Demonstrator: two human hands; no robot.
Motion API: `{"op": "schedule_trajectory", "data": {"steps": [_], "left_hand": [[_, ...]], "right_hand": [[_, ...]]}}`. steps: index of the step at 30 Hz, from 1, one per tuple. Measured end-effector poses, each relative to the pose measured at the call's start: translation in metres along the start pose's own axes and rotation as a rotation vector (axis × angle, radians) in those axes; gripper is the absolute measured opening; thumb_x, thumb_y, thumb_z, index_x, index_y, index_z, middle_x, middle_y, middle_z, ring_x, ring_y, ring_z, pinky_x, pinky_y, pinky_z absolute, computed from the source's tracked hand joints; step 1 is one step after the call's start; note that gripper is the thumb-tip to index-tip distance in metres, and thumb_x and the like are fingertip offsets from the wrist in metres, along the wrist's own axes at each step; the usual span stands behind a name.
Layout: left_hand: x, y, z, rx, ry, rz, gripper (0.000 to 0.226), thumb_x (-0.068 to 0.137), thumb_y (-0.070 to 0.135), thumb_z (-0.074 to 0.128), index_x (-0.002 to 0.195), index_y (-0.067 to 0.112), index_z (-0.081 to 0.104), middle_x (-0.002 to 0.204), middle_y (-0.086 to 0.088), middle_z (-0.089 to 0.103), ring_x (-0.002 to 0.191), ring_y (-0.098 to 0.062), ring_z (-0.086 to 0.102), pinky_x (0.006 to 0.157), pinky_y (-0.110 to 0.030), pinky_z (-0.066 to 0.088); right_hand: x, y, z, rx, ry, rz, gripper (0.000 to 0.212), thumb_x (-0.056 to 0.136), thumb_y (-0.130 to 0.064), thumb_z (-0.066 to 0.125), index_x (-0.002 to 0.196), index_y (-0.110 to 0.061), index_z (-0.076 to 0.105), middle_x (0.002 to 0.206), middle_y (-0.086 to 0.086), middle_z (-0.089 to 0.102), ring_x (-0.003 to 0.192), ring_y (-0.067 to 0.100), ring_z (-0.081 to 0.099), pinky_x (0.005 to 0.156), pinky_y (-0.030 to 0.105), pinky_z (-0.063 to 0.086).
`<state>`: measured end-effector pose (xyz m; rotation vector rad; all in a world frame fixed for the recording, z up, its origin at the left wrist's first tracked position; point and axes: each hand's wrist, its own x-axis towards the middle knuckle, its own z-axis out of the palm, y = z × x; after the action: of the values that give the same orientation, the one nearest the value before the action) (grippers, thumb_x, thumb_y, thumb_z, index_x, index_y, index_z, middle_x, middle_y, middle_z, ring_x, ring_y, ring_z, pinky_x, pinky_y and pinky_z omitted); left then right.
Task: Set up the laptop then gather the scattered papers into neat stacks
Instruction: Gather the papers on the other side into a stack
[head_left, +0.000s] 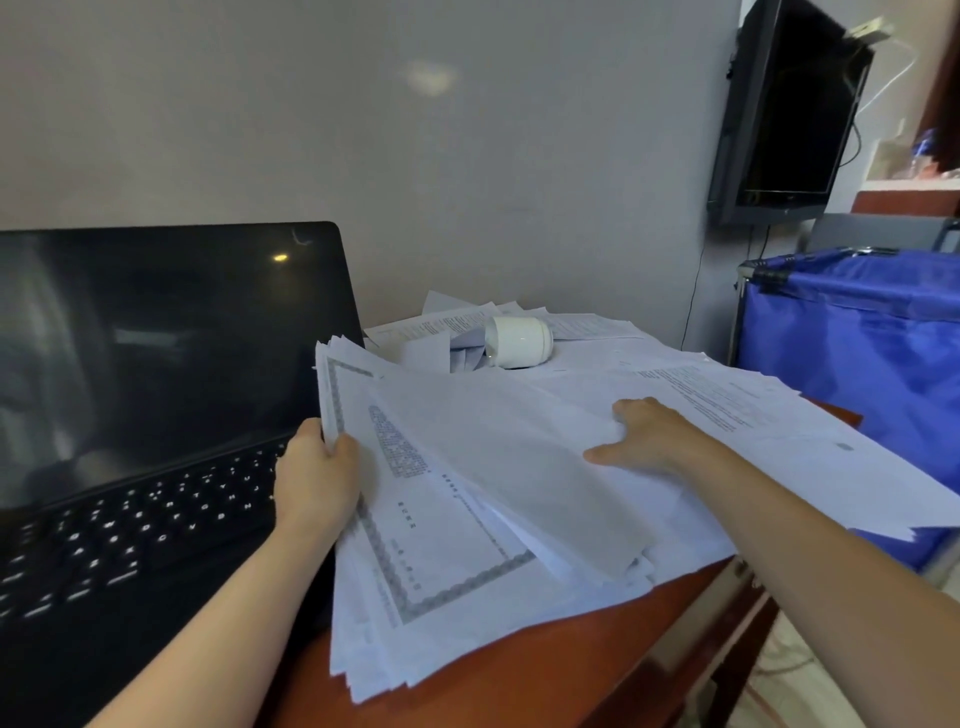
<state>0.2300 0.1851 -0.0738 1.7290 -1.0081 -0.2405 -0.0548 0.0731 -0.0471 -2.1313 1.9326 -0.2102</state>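
A black laptop (156, 364) stands open on the left of the brown table (545, 660), its screen dark. Beside it lies a thick, fanned pile of printed papers (467, 545). My left hand (317, 478) grips the pile's left edge, thumb on one side and fingers on the other, lifting that edge. My right hand (644, 434) rests flat, fingers spread, on the loose sheets on the right (779, 415). More scattered sheets (447, 322) lie at the back by the wall.
A white jar (519, 343) lies on its side on the back papers. A blue fabric bin (857, 353) stands right of the table. A dark monitor (789, 114) hangs on the wall above it. The table's front right edge is near my right arm.
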Motion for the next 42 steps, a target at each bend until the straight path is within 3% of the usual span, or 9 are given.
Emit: {"op": "schedule_trajectory", "data": {"steps": [10,14,20,27,31,33,34,37,42], "left_hand": [[0.001,-0.001,0.0,0.013,-0.007,-0.007,0.011,0.091,0.014,0.046,0.096,0.008,0.054,0.088,-0.004,0.058,0.083,-0.026,0.056,0.069,-0.034,0.043],[0.0,0.0,0.0,-0.002,-0.012,-0.006,0.008,0.092,0.014,0.047,0.096,0.01,0.053,0.089,-0.003,0.058,0.083,-0.024,0.056,0.07,-0.035,0.044],[0.001,0.0,0.0,-0.003,-0.014,-0.005,0.011,0.093,0.014,0.046,0.1,0.009,0.053,0.092,-0.004,0.058,0.084,-0.024,0.056,0.067,-0.033,0.042],[0.001,0.0,-0.001,-0.008,-0.016,-0.035,0.01,0.092,0.017,0.046,0.095,0.01,0.052,0.086,-0.003,0.056,0.083,-0.026,0.055,0.07,-0.035,0.044],[-0.001,0.003,-0.001,-0.009,-0.025,-0.053,0.016,0.091,0.024,0.047,0.087,0.009,0.05,0.079,0.0,0.052,0.084,-0.028,0.053,0.071,-0.035,0.041],[-0.002,0.005,-0.002,0.031,-0.051,-0.061,0.029,0.083,0.036,0.053,0.088,0.008,0.05,0.08,-0.001,0.053,0.085,-0.029,0.052,0.073,-0.036,0.043],[-0.003,0.007,-0.003,0.051,-0.076,-0.072,0.042,0.074,0.044,0.053,0.093,0.006,0.052,0.085,-0.003,0.055,0.087,-0.03,0.053,0.078,-0.038,0.046],[0.0,0.011,-0.005,0.075,-0.137,-0.113,0.059,0.064,0.047,0.052,0.106,0.005,0.05,0.1,-0.008,0.06,0.095,-0.034,0.057,0.091,-0.047,0.046],[-0.003,0.009,0.003,0.216,-0.074,-0.088,0.03,0.091,0.021,0.052,0.113,0.007,0.039,0.1,-0.009,0.048,0.107,-0.04,0.048,0.092,-0.042,0.038]], "right_hand": [[-0.012,0.005,0.014,0.102,0.163,-0.163,0.023,0.086,-0.029,0.06,0.097,-0.009,0.055,0.094,0.003,0.056,0.087,0.027,0.054,0.069,0.032,0.04],[-0.028,0.012,0.016,0.119,0.447,-0.261,0.034,0.093,-0.022,0.05,0.064,-0.005,0.043,0.061,0.008,0.046,0.062,0.029,0.045,0.056,0.031,0.033],[-0.057,0.019,0.036,0.322,0.606,-0.385,0.043,0.094,-0.009,0.052,0.054,-0.01,0.035,0.049,-0.005,0.025,0.051,0.01,0.027,0.049,0.022,0.023],[-0.052,0.006,0.041,0.528,0.588,-0.393,0.042,0.093,-0.003,0.049,0.056,-0.006,0.03,0.056,0.002,0.023,0.054,0.009,0.023,0.051,0.026,0.014],[-0.051,-0.009,0.044,0.503,0.512,-0.391,0.033,0.094,-0.007,0.045,0.061,-0.004,0.042,0.057,0.005,0.035,0.056,0.01,0.031,0.057,0.027,0.028],[-0.057,-0.018,0.044,0.412,0.429,-0.394,0.024,0.096,-0.01,0.042,0.104,-0.013,0.064,0.081,0.006,0.063,0.076,0.023,0.055,0.074,0.033,0.045],[-0.061,-0.023,0.043,0.364,0.337,-0.376,0.037,0.097,-0.013,0.041,0.132,-0.02,0.051,0.105,0.007,0.065,0.096,0.028,0.058,0.085,0.035,0.045],[-0.071,-0.032,0.046,0.33,0.037,-0.368,0.064,0.099,-0.027,0.042,0.152,-0.021,0.006,0.149,0.004,0.035,0.135,0.021,0.035,0.105,0.027,0.029],[-0.071,-0.027,0.045,0.221,-0.086,-0.434,0.069,0.098,-0.038,0.044,0.152,-0.016,0.007,0.158,-0.006,0.011,0.145,0.009,0.011,0.113,0.02,0.01]]}}
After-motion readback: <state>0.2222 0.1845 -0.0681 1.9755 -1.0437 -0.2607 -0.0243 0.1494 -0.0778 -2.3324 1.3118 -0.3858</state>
